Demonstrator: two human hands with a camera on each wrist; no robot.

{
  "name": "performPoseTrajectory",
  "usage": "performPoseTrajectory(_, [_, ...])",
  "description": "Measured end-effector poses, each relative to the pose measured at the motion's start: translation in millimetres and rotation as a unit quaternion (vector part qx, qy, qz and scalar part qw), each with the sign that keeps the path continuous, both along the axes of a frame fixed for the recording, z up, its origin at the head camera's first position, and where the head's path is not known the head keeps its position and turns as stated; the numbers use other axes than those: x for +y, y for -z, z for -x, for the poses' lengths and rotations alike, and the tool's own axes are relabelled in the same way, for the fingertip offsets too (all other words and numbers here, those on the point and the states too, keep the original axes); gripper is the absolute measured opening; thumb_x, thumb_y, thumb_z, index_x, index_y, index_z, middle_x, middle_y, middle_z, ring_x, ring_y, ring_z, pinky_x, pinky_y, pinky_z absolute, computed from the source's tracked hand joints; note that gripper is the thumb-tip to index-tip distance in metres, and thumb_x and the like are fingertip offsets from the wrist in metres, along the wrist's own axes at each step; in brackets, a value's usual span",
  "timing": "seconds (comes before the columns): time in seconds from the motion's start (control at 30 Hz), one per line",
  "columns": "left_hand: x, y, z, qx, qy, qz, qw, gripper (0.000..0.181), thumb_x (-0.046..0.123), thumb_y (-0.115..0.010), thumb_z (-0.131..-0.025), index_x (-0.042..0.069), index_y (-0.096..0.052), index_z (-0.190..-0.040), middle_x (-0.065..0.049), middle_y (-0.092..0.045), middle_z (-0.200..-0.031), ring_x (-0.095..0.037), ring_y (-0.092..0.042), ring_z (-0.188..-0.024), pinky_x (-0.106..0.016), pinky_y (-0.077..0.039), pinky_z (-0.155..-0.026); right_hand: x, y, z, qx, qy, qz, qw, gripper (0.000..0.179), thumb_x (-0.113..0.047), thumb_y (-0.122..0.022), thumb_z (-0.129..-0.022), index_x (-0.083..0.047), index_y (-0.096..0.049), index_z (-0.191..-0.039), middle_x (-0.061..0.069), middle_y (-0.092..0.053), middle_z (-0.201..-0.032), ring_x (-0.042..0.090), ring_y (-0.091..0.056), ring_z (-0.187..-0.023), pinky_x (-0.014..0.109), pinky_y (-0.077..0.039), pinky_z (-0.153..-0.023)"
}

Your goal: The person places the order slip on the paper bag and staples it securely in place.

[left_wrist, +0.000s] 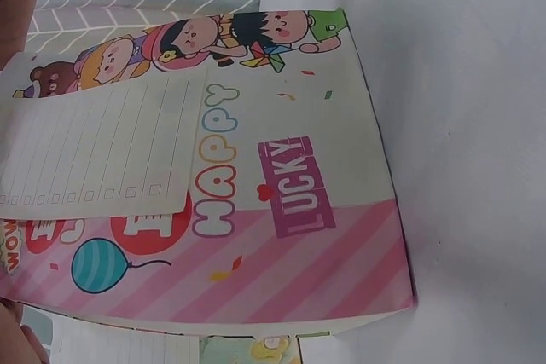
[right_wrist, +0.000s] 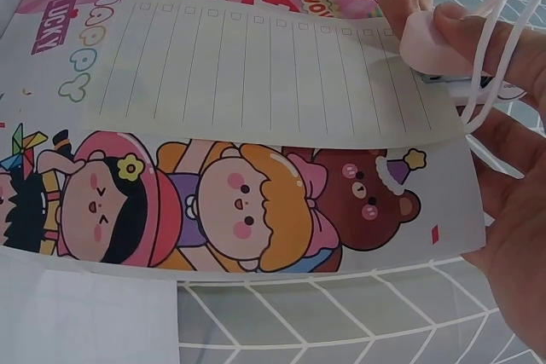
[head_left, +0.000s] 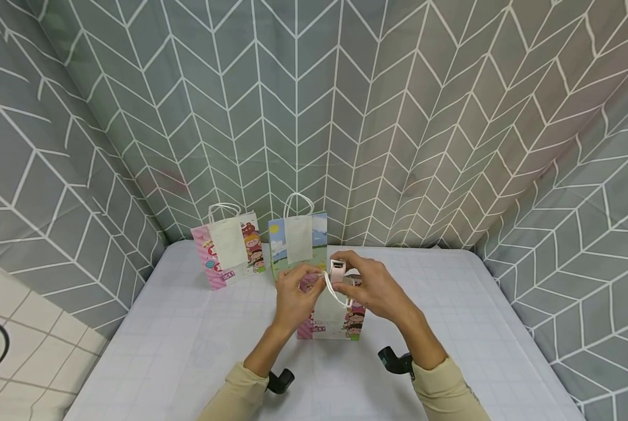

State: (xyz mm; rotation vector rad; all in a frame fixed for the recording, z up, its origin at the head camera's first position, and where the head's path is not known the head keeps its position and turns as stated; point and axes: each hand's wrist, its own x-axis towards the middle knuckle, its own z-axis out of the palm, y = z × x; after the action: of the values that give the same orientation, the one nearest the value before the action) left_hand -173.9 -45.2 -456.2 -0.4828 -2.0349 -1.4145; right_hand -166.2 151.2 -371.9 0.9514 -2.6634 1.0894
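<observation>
A pink and white paper gift bag (head_left: 356, 321) with cartoon children stands between the two hands, its white cord handles (right_wrist: 488, 49) hanging over its front. A lined checklist sheet (right_wrist: 256, 74) lies against the bag's front at the top. My left hand (head_left: 295, 297) pinches the bag's top edge beside the handles. My right hand (head_left: 374, 287) grips a small pale pink stapler (right_wrist: 431, 47) between thumb and fingers. The stapler's mouth sits over the sheet's top edge at the bag's rim.
Behind the left hand stand a second pink gift bag (head_left: 256, 257) and a blue landscape gift bag (head_left: 319, 234), each with a pale sheet on its front. A white cloth covers the table (head_left: 177, 351). A patterned curtain (head_left: 398, 146) hangs along the back.
</observation>
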Motion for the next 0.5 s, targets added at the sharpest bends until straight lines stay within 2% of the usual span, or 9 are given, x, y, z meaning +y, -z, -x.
performPoseTrajectory(0.1, [-4.1,-2.1,0.7,0.003,0.014,0.011,0.9998,0.011,0.015,-0.080,-0.086,0.015,-0.073,-0.095,0.003,-0.076,-0.098,-0.012,-0.061,-0.075,-0.042,-0.032,-0.088,0.4,1.7,0.3,0.009,-0.004,0.004,0.9999,0.052,-0.023,-0.076,-0.091,-0.020,-0.055,-0.138,0.002,-0.068,-0.115,0.023,-0.069,-0.107,0.036,-0.058,-0.084])
performPoseTrajectory(0.23, [-14.7,-7.8,3.8,0.011,0.055,0.043,0.9975,0.016,0.018,-0.079,-0.087,0.016,-0.075,-0.102,0.004,-0.076,-0.102,-0.014,-0.068,-0.092,-0.047,-0.034,-0.091,0.7,3.3,1.2,0.019,-0.006,0.008,0.9998,0.051,-0.024,-0.076,-0.090,-0.019,-0.055,-0.137,0.001,-0.069,-0.111,0.022,-0.069,-0.107,0.035,-0.058,-0.083])
performPoseTrajectory(0.3, [-20.2,-11.2,5.4,0.011,0.085,0.066,0.9941,0.021,0.020,-0.079,-0.087,0.018,-0.075,-0.108,0.006,-0.075,-0.107,-0.015,-0.067,-0.105,-0.049,-0.033,-0.095,0.9,3.5,1.5,0.020,-0.005,0.008,0.9998,0.052,-0.023,-0.077,-0.090,-0.018,-0.056,-0.137,0.002,-0.069,-0.112,0.023,-0.070,-0.107,0.036,-0.058,-0.083])
performPoseTrajectory(0.37, [-24.5,-13.2,7.1,0.009,0.110,0.095,0.9892,0.028,0.024,-0.079,-0.088,0.021,-0.073,-0.115,0.008,-0.073,-0.112,-0.014,-0.065,-0.108,-0.048,-0.033,-0.095,1.6,3.3,1.5,0.022,-0.002,0.006,0.9997,0.052,-0.023,-0.077,-0.090,-0.018,-0.056,-0.137,0.004,-0.068,-0.113,0.024,-0.071,-0.105,0.036,-0.059,-0.082])
performPoseTrajectory(0.5, [-27.1,-15.8,8.4,0.001,0.133,0.126,0.9831,0.043,0.030,-0.083,-0.084,0.023,-0.070,-0.124,0.008,-0.070,-0.121,-0.013,-0.061,-0.112,-0.046,-0.031,-0.095,2.6,3.0,2.0,0.028,0.002,0.001,0.9996,0.052,-0.023,-0.077,-0.090,-0.018,-0.056,-0.137,0.005,-0.068,-0.114,0.024,-0.071,-0.104,0.036,-0.059,-0.082])
